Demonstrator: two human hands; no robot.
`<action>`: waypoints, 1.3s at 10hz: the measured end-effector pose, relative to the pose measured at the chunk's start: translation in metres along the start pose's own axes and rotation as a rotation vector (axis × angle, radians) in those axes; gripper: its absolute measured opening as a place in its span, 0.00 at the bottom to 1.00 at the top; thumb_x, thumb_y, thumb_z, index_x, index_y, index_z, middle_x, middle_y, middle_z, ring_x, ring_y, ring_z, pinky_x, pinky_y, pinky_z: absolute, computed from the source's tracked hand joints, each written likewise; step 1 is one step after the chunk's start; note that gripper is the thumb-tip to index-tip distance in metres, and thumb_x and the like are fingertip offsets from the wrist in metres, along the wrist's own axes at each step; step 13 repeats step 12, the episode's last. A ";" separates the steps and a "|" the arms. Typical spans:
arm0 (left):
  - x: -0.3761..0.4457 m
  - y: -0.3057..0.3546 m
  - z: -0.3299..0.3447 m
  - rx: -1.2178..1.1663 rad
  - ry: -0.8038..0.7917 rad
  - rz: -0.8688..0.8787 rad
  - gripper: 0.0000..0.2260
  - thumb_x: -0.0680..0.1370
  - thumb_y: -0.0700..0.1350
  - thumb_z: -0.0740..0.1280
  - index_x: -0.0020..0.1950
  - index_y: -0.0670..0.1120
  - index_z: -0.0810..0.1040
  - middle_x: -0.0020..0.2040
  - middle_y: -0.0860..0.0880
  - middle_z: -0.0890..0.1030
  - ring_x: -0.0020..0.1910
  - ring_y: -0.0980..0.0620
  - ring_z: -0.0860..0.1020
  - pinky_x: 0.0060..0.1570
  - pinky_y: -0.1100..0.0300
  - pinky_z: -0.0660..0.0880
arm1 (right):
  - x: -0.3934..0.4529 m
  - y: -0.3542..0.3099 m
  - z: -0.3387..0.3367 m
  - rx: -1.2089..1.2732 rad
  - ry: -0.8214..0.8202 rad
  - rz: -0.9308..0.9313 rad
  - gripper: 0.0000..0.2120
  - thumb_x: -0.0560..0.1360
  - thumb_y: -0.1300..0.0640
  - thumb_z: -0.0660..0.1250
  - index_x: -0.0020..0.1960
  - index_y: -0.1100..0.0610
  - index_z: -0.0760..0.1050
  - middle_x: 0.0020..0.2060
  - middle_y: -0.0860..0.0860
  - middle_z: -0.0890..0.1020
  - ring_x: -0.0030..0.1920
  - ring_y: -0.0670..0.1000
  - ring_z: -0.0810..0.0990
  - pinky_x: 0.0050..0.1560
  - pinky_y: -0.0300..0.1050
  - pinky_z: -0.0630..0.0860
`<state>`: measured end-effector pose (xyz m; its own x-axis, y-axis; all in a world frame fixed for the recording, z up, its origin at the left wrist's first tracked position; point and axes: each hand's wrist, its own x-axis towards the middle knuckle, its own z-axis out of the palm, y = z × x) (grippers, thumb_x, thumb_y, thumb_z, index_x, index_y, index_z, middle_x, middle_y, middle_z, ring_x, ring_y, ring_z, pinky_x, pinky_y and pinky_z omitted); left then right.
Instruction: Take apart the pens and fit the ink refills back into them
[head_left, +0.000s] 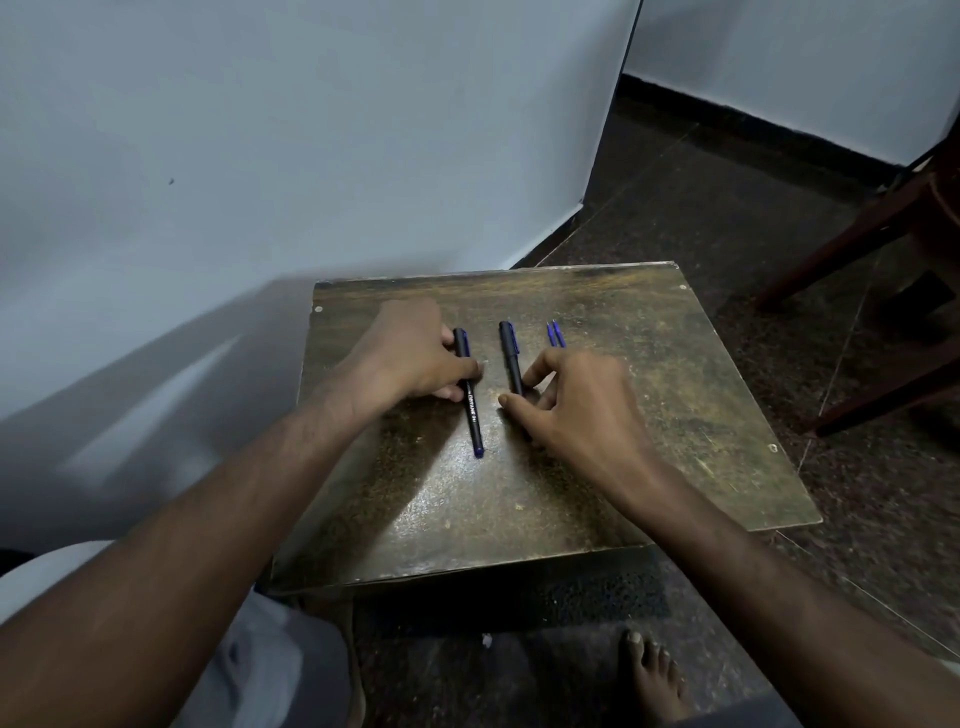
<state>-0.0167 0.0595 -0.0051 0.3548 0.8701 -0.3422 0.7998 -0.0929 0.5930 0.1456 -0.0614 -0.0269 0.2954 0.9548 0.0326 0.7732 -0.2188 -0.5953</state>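
The left hand has its grip wrapped around the left pen, thumb across the barrel just below the cap and fingers curled under from the far side, so that pen is pinched against the surface. The right hand comes in on the right pen, forefinger and thumb curled in at its lower barrel; they look closed on it, though the palm covers the pen's near end and the exact contact is hard to read.

Both pens lie side by side, roughly parallel, near the middle of the worn wooden surface, caps pointing away from the person. Slim black plastic barrels with blue clips: these should be light, stiff and smooth, likely to roll or slip under a loose pinch. The sensible hold is one hand on the barrel and one on the cap or tip end, then pull or twist straight along the axis.

Just past the right hand sit two blue refills, close together, apart from the pens. They look thin enough to bend if levered sideways, so they want a gentle pinch near the middle.

Hard to make out: the refills' near ends vanish behind the right hand, the print on the left barrel is too small to read fully, and whether either pen has a refill inside cannot be told.
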 end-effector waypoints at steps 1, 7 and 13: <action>-0.002 0.004 0.011 -0.065 0.025 0.049 0.08 0.78 0.47 0.81 0.46 0.46 0.86 0.25 0.57 0.84 0.27 0.61 0.86 0.27 0.70 0.79 | 0.000 0.003 -0.001 -0.023 0.005 -0.002 0.15 0.75 0.43 0.79 0.53 0.53 0.84 0.35 0.51 0.87 0.38 0.50 0.87 0.47 0.47 0.84; -0.013 0.014 0.021 -0.103 0.053 0.120 0.15 0.75 0.51 0.82 0.44 0.54 0.76 0.36 0.51 0.88 0.29 0.62 0.86 0.29 0.72 0.79 | 0.013 0.025 -0.030 -0.165 0.033 0.088 0.14 0.77 0.47 0.79 0.54 0.57 0.83 0.39 0.49 0.83 0.38 0.45 0.79 0.33 0.33 0.64; -0.017 0.008 0.022 0.065 0.279 0.307 0.12 0.81 0.54 0.76 0.58 0.49 0.80 0.43 0.51 0.88 0.39 0.55 0.87 0.41 0.61 0.85 | 0.012 0.020 -0.032 -0.121 0.135 0.012 0.13 0.81 0.48 0.74 0.58 0.57 0.84 0.43 0.50 0.86 0.40 0.48 0.83 0.39 0.38 0.72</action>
